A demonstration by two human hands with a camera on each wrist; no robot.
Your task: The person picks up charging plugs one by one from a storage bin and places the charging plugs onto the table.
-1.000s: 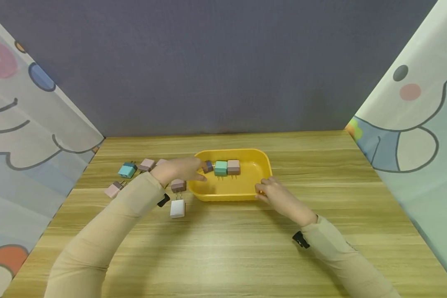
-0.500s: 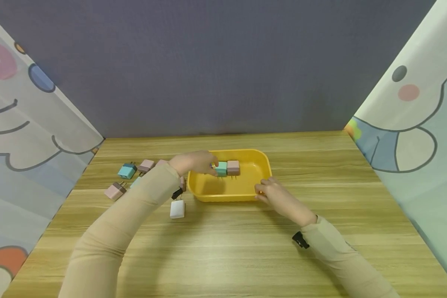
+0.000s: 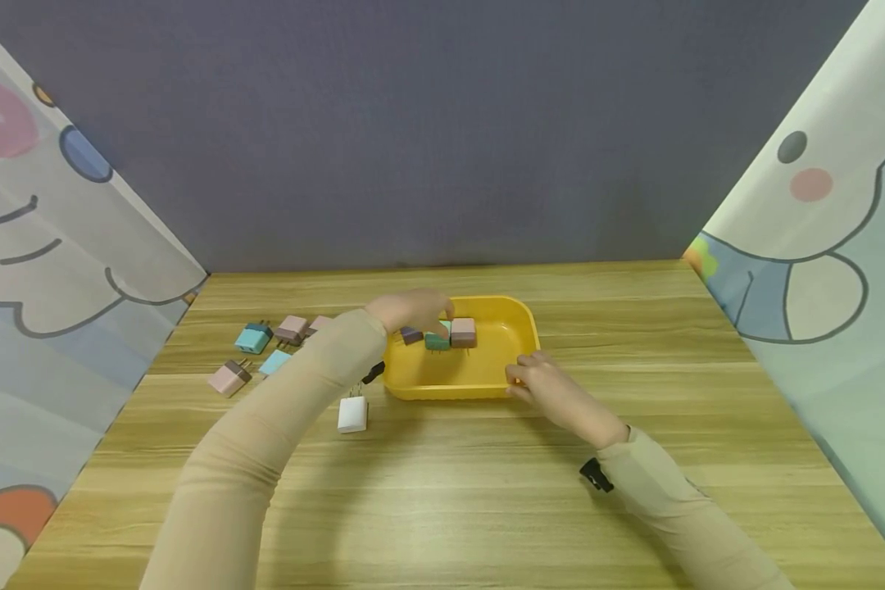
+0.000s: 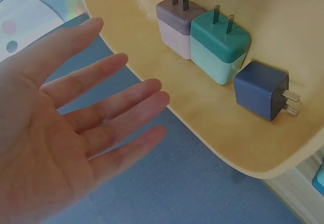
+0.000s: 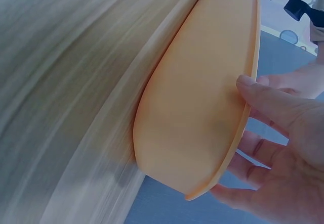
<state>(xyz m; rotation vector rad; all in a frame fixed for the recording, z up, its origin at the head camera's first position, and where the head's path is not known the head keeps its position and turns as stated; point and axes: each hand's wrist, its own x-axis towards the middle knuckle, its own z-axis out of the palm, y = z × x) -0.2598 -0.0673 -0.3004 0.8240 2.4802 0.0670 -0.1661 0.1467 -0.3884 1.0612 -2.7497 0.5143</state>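
Three plug adapters lie in a yellow tray (image 3: 487,369): a navy one (image 4: 255,90) at the left end, a green one (image 4: 220,47) and a pink one (image 4: 174,29) side by side. My left hand (image 3: 413,310) is over the tray's left half, its fingers overlapping the green adapter in the head view. In the left wrist view its fingers are spread and hold nothing. My right hand (image 3: 556,392) grips the tray's near right corner. The right wrist view shows the thumb (image 5: 248,82) on the outer wall and the fingers over the rim.
Left of the tray lie more adapters: a teal one (image 3: 254,337), a light blue one (image 3: 274,362), a pink one (image 3: 229,378) and others partly behind the left sleeve (image 3: 288,410). A white adapter (image 3: 352,415) lies nearer. A grey panel (image 3: 442,139) stands behind the table.
My left hand has moved right across the tray, from beside the navy adapter to over the green one, uncovering the navy one again. My right hand has stayed at the corner.
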